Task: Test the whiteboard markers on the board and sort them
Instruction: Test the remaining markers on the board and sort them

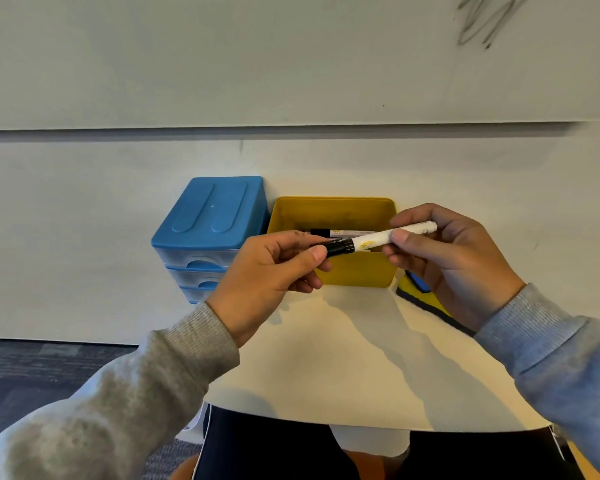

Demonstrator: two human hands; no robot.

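Head view: marker (381, 239) held level just above the yellow bin (333, 268), on the near side of its rim. Right hand (454, 261) wrapped round the white barrel; left hand (274, 271) pinching the black cap (340, 247) end between thumb and fingers. Cap looked seated or nearly so; can't tell whether going on or coming off.

Risks, judged from here: cap pulled hard could let go suddenly, nib swinging into a sleeve or finger, ink transfer. Loose cap could drop into the yellow bin or roll off the counter (326, 358). Marker slipping from either grip would land in the bin untested, mixing tested and untested stock.

Containers: yellow bin held at least one more marker (340, 232), lying flat inside toward its back wall; rest of the contents hidden behind the hands. Blue-lidded drawer unit (215, 216) touching the bin's left side, drawers closed, contents not readable. Scribbles (485, 19) on the whiteboard (291, 57) well above and right of the bin.
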